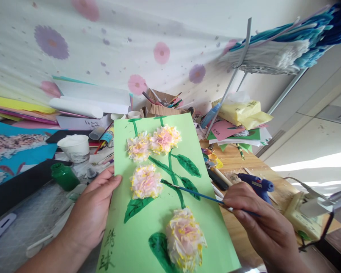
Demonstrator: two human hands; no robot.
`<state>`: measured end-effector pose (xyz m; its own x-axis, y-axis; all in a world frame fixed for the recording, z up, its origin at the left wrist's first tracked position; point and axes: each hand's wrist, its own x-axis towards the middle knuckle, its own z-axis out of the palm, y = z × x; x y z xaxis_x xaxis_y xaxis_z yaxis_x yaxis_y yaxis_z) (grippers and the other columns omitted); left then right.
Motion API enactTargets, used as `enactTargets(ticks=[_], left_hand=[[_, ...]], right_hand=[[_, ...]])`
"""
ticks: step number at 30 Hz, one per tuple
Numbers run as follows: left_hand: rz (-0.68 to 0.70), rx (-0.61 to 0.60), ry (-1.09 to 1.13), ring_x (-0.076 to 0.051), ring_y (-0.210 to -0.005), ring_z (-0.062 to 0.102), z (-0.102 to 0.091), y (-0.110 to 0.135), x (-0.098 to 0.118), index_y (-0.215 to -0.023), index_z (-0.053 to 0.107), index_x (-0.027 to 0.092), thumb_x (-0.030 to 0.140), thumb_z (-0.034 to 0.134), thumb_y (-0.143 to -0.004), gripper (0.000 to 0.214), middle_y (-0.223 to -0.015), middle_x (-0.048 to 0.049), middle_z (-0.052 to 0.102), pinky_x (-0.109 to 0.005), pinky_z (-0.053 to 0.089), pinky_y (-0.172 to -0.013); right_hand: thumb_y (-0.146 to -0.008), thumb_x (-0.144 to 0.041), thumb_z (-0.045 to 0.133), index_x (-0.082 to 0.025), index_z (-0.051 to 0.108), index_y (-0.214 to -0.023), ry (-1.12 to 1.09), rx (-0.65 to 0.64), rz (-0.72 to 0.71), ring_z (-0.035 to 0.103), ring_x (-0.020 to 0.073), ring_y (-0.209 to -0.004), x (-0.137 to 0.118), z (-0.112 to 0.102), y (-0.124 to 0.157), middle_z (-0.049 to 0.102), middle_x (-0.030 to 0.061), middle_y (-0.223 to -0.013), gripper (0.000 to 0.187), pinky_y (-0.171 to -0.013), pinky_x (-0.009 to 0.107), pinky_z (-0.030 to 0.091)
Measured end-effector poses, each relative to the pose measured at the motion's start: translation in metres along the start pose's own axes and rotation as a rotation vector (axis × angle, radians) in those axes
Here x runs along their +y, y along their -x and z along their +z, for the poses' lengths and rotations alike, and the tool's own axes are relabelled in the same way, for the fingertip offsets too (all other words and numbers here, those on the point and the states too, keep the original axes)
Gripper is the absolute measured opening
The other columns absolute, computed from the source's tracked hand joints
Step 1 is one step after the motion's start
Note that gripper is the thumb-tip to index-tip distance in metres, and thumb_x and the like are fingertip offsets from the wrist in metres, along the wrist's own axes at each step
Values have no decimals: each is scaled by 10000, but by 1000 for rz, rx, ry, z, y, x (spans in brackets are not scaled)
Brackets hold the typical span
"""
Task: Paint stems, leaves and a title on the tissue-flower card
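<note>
A light green paper sheet (156,223) lies in front of me with several crumpled tissue flowers (146,181) glued on and painted green stems and leaves (189,165). My left hand (95,206) grips the sheet's left edge, thumb on top. My right hand (261,222) pinches a thin blue paintbrush (196,194); its tip rests on a green stem beside the middle flower. Green handwritten characters (108,248) run down the sheet's lower left corner.
A green paint bottle (64,176) and a white cup (74,147) stand at left. A blue glue gun (257,184) lies on the wooden table (238,161) at right. A cardboard pen holder (160,104), rolled papers (76,108), coloured sheets and a metal rack crowd the back.
</note>
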<state>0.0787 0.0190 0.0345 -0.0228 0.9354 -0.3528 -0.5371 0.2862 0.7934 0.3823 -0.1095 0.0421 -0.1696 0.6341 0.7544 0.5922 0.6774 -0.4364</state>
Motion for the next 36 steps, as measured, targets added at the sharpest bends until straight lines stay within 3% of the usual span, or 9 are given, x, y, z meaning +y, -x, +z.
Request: enactTargets(ticks=[10,20,28,31,36], left_hand=[[14,-4,0,-347,-909,872,-1,-2,1,-1031,809,260,157,1036,-306,766,-1121,-47,891,-328,727,-609],[4,-9,-8,-345,-942,870,1,2,2,-1106,806,253,143,1046,-312,837,-1166,-61,888,-307,726,-637],[16,-4,-36,-335,-907,870,-1,0,0,-1115,806,247,171,1060,-326,832,-1176,-69,886,-293,716,-616],[25,-22,-43,-339,-921,868,-2,0,0,-1122,806,246,196,1069,-341,826,-1179,-75,885,-301,719,-637],[50,-46,-57,-372,-976,860,0,0,1,-1088,805,241,226,1079,-346,791,-1170,-94,884,-350,733,-696]], right_hand=[[-1121,-264,616,-233,787,-1139,55,-14,20,766,180,-850,-5,-11,1,772,31,-896,174,-810,286,640],[-1040,-246,708,-280,830,-1070,138,18,130,819,255,-882,-13,-23,15,838,46,-936,130,-797,334,686],[-1057,-298,695,-284,824,-1062,143,6,161,810,257,-902,-14,-31,24,844,35,-934,129,-815,341,671],[-1059,-302,695,-279,831,-1081,111,74,215,789,264,-950,-16,-32,32,843,41,-994,139,-882,368,654],[-1070,-286,687,-271,841,-1137,-35,266,237,736,298,-1043,-19,-21,40,817,66,-1025,168,-862,420,636]])
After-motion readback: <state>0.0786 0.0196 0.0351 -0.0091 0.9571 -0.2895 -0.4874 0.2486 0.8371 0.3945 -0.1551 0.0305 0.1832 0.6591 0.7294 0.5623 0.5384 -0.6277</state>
